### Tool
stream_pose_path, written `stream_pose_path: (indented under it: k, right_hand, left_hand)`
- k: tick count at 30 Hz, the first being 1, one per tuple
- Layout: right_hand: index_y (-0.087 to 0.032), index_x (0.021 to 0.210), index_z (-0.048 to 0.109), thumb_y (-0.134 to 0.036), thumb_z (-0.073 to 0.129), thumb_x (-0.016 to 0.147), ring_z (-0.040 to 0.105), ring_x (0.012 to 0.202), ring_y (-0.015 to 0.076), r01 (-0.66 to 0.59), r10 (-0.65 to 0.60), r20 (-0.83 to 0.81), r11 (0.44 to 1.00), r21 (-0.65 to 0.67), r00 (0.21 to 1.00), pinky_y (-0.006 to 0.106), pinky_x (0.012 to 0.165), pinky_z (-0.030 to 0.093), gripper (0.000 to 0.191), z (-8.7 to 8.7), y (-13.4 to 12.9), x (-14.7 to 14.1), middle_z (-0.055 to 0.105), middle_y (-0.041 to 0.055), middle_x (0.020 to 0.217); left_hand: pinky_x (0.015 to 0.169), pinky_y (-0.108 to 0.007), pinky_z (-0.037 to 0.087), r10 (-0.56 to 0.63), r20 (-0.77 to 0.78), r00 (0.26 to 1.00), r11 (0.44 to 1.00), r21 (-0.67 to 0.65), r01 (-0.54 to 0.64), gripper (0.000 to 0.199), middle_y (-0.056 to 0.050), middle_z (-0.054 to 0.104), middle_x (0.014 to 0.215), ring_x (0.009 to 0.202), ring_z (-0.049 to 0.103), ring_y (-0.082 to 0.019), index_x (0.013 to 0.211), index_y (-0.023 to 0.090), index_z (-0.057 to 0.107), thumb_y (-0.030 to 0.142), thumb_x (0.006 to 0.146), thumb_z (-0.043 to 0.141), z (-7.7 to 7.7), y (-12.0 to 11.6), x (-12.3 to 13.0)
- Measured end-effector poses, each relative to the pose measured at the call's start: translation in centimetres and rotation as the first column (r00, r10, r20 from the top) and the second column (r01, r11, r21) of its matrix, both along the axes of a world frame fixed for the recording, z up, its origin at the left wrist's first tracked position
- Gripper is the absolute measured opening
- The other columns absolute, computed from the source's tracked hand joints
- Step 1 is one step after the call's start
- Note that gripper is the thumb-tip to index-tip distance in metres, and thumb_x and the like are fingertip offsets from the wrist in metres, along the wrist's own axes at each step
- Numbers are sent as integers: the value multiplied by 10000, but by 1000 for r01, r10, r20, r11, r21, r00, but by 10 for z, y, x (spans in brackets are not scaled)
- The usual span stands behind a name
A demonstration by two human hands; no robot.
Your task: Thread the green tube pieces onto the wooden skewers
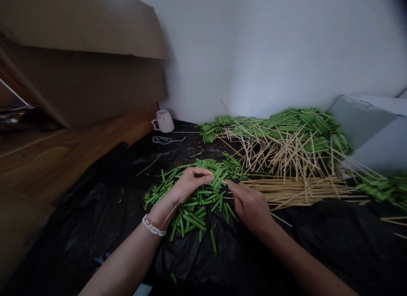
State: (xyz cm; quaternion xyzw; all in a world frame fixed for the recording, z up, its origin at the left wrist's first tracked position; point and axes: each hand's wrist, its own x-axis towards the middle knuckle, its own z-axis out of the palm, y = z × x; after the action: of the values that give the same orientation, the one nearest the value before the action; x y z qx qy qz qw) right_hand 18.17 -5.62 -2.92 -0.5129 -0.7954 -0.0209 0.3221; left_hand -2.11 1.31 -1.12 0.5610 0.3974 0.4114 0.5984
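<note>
My left hand (194,182), with a beaded bracelet at the wrist, is closed in a pinch on a few short green stem pieces (219,177) held side by side. Close by on the right, my right hand (251,205) has its fingers closed around a thin wooden skewer (281,219), whose far end sticks out behind the hand. The skewer's front end lies near the held stems; whether it has pierced them I cannot tell. Under both hands spreads a loose pile of cut green stems (190,219).
Bare skewers (292,190) lie in a bundle to the right. Behind them is a heap of skewered green stems (305,126). A white mug (164,121) and some string (163,140) are at the back left. Black plastic sheeting (104,211) covers the surface; a cardboard box (95,79) stands left.
</note>
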Motion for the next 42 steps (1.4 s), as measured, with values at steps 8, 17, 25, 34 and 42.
stream_pose_path:
  k: [8,17,25,34,42]
  right_hand:
    - [-204,1227,609,-129,399,900,653,792,151,113,-117,41,990,81,992,248,729,502,395,0,7,17,703,56,942]
    - [-202,1238,608,-137,390,904,645,712,132,92,-103,96,989,117,990,224,639,462,404,1,5,15,702,41,888]
    - [-197,1234,612,-134,400,906,639,686,122,64,-80,93,985,163,992,222,623,455,396,0,1,11,699,34,862]
    - [-209,1250,600,-143,399,908,639,702,121,57,-72,110,989,136,991,216,622,448,402,-2,0,8,699,35,884]
    - [-210,1256,596,-139,396,909,642,713,127,61,-75,117,991,123,990,221,623,444,408,-2,0,8,697,34,888]
  left_hand:
    - [608,-250,402,-55,-508,860,916,317,245,223,-25,639,671,634,560,-150,678,173,733,393,686,766,13,5,-20]
    - [773,-275,398,27,-703,710,809,433,397,124,-29,671,784,807,597,-200,765,236,762,352,732,734,7,6,-23]
    - [764,-303,480,98,-224,970,989,133,-69,278,-70,748,863,778,653,-198,860,167,771,392,697,768,4,8,-14]
    - [714,-246,509,70,192,979,979,-203,-31,335,-68,745,856,736,662,-131,913,151,749,328,641,833,4,8,-12]
    - [707,-226,506,72,212,975,976,-218,-24,325,-66,745,851,736,659,-120,898,145,755,318,635,839,5,8,-12]
